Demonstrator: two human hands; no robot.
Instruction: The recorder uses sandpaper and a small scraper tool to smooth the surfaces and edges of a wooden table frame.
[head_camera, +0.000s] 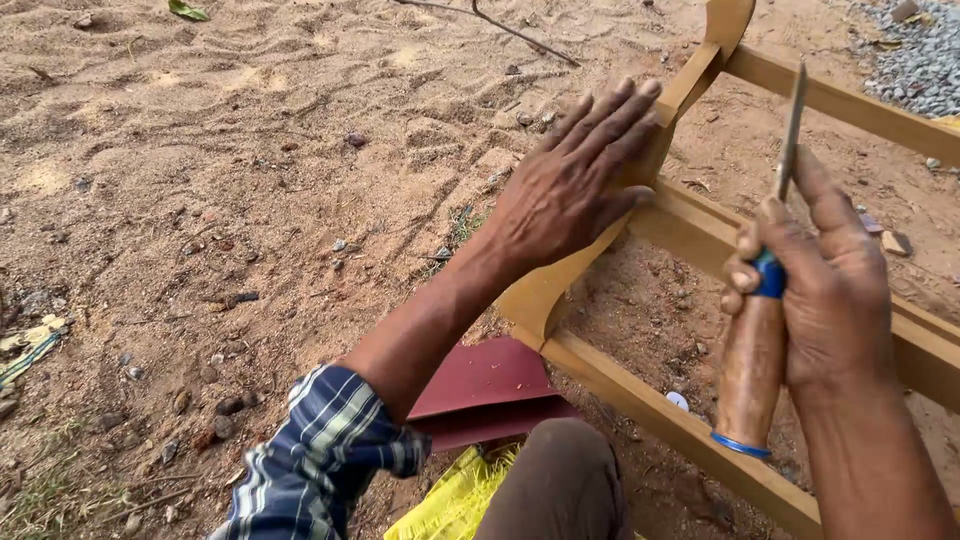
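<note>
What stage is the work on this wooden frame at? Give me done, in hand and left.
Done: the wooden frame is already joined, its rails and curved leg assembled and lying on the sand.
In hand: the left hand lies flat on the curved leg, and the right hand grips a wooden-handled tool, blade up, clear of the wood.
Left: the wood looks bare, so finishing probably remains; sheets of red sandpaper lie nearby.
</note>
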